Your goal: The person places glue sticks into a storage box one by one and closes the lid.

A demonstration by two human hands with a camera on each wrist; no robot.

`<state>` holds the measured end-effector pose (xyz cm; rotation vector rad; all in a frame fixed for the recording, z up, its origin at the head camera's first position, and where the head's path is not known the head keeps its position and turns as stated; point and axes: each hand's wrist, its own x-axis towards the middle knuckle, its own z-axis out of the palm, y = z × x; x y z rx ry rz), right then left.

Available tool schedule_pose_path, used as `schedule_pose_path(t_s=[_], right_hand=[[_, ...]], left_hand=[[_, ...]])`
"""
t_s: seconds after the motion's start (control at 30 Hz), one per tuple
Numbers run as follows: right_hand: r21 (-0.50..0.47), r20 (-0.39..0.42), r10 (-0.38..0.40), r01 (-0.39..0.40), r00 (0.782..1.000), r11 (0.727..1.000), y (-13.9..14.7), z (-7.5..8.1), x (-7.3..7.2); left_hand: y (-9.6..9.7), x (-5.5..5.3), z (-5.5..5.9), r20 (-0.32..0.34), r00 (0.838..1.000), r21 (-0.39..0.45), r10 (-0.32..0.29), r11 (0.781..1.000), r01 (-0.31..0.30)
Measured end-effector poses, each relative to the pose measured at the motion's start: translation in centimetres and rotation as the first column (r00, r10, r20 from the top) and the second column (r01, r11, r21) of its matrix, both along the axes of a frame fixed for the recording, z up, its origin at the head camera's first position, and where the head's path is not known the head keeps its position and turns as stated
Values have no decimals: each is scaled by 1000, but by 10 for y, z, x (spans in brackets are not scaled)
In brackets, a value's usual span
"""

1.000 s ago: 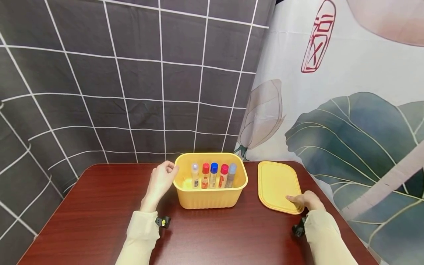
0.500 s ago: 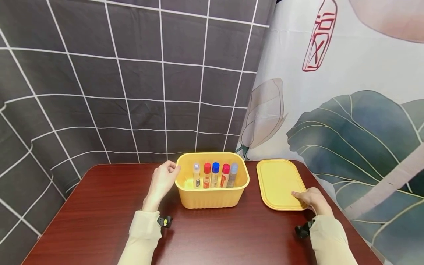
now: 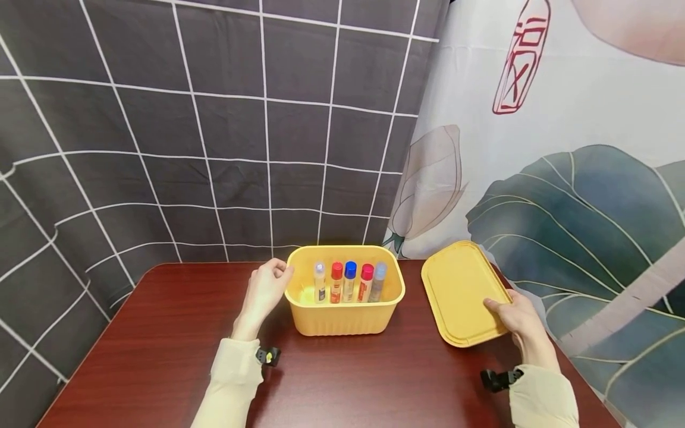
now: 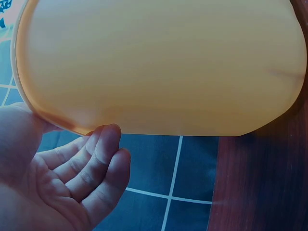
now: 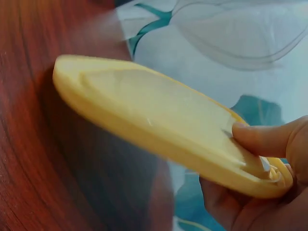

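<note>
A yellow plastic storage box [image 3: 342,321] stands on the table, holding several glue sticks [image 3: 350,282] upright in a row, with red, blue and pale caps. My left hand [image 3: 266,288] pinches the box's left rim; in the left wrist view its curled fingers [image 4: 108,149] lie against the outer wall while the thumb passes behind the rim. To the right, my right hand [image 3: 523,318] grips the near right corner of a yellow lid [image 3: 465,294], thumb on top and fingers beneath. In the right wrist view the lid [image 5: 159,106] is tilted, raised off the tabletop.
The dark red wooden table [image 3: 342,380] has rounded far corners. Behind it hangs a grey cloth with a white grid [image 3: 230,131], and at right a white cloth printed with lotus leaves [image 3: 578,220]. A small black camera sits on each wrist.
My right hand has taken the lid up from the table by its corner, lifting and tilting it. The left hand stays at the box's rim, and the box and glue sticks stay put.
</note>
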<state>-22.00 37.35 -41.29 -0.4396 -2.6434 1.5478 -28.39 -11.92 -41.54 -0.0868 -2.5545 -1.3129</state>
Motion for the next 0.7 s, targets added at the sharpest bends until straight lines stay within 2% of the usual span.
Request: schedule_pose_path(t_s=[0.17, 0.33, 0.5, 0.7], right_hand=[[147, -92, -27, 40, 995, 988, -11, 14, 10], [306, -220, -18, 87, 975, 948, -23, 29, 20], [384, -354, 27, 119, 935, 916, -39, 44, 30], [483, -472, 66, 195, 879, 854, -61, 58, 40]], left_hand=[[0, 0, 1, -10, 1000, -1, -4, 1000, 4], [-1, 1, 1, -18, 1000, 2, -2, 1000, 2], [-1, 0, -1, -30, 1000, -5, -1, 1000, 1], [-1, 0, -1, -39, 999, 1, -8, 1000, 8]])
